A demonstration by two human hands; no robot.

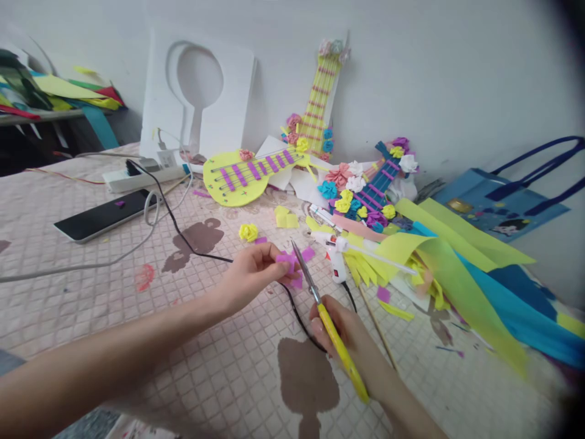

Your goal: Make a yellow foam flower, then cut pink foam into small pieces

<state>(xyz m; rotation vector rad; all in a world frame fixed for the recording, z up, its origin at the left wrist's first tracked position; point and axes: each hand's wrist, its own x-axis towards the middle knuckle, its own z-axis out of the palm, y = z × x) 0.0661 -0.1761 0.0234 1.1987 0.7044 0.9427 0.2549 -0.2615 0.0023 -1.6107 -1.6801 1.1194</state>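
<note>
Between the thumb and fingers of my left hand (256,271) is a small piece of purple paper (286,261). My right hand (340,326) grips a pair of scissors (336,332) with yellow handles, their blades pointing up and away beside the purple paper. Whether the blades touch the paper I cannot tell. Other purple squares lie under and around my left fingertips. A yellow paper flower (248,232) and some yellow paper squares (286,217) rest on the cloth just beyond. Right of the scissor tips lies a white hot glue gun (337,262).
Flower-decorated paper guitars, one yellow (237,183) and one blue (381,186), stand at the back near a white cut-out board (205,110). Yellow and blue paper strips (457,262) cover the right side. A tablet (107,213), power strip (137,178) and cables lie left; a blue bag (498,195) sits far right.
</note>
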